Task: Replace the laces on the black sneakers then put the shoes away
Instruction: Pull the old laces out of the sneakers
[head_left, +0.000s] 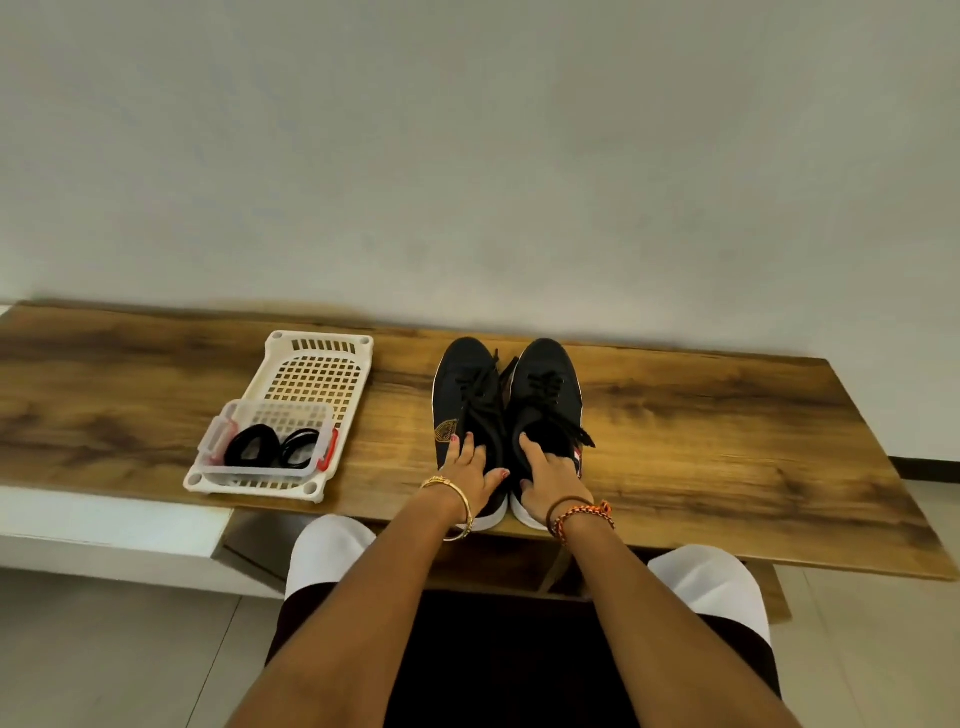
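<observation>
Task barely started: sneakers laced, nothing put away.
Left hand and right hand grip the heels of the black sneakers at frame centre on the counter; spare laces untouched in basket, centre left.

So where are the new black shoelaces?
In the head view, the coiled black laces lie in the small clear basket on the white tray, on the wooden table left of the sneakers.

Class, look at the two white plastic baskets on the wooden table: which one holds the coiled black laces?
The smaller white basket with red clips, standing inside the larger white lattice tray, holds the coiled black laces.
</observation>
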